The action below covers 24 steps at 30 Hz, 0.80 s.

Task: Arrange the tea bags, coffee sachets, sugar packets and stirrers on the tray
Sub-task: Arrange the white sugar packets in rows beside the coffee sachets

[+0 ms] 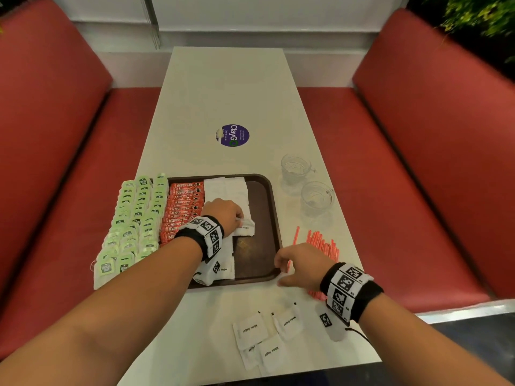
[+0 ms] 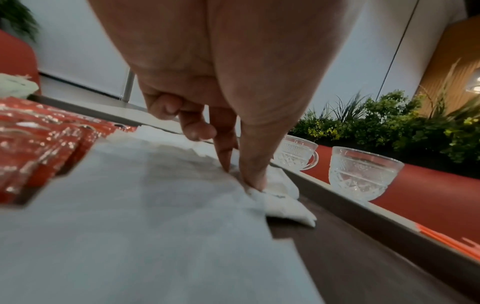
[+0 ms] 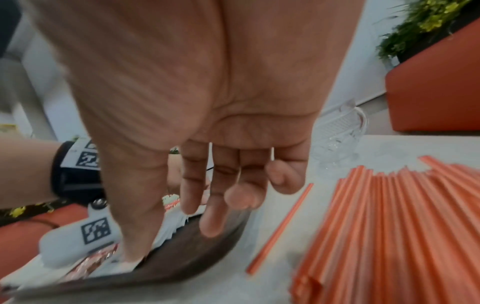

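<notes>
A brown tray [image 1: 256, 252] holds a row of red coffee sachets [image 1: 184, 201] and a column of white sugar packets [image 1: 225, 188]. Green tea bags [image 1: 133, 218] lie in rows at its left side. My left hand [image 1: 237, 215] pinches a sugar packet [image 1: 246, 228] between thumb and forefinger at the column's right edge; the left wrist view shows the hand [image 2: 241, 176] on that packet [image 2: 283, 205]. My right hand [image 1: 280, 271] hovers open and empty over the tray's near right corner. Orange stirrers [image 1: 324, 245] lie on the table to its right, also in the right wrist view [image 3: 402, 216].
Three or more loose sugar packets [image 1: 264, 338] lie on the white table near its front edge. Two glass cups [image 1: 295, 165] [image 1: 317, 196] stand right of the tray. A single stirrer [image 1: 296, 235] lies apart. Red benches flank the table; a purple sticker [image 1: 232, 135] sits mid-table.
</notes>
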Each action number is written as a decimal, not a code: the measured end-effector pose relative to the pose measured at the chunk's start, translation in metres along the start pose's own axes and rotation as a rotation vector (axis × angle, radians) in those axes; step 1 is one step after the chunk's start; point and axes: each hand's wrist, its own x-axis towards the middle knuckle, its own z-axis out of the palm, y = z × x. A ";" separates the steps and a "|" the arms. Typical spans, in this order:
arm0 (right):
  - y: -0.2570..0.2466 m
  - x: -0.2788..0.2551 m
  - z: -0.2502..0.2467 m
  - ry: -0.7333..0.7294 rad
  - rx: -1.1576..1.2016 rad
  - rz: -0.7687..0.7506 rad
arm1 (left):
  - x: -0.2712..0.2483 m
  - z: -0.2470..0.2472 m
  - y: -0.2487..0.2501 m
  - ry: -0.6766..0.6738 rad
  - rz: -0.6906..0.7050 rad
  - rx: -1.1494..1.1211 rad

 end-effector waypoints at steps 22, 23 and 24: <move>-0.008 -0.024 0.032 -0.205 -0.333 -0.085 | -0.063 -0.010 0.049 -0.012 0.349 -0.035; -0.008 -0.023 0.033 -0.208 -0.341 -0.090 | -0.076 -0.010 0.053 -0.053 0.384 -0.028; -0.008 -0.022 0.034 -0.213 -0.345 -0.094 | -0.087 -0.007 0.056 -0.092 0.424 -0.013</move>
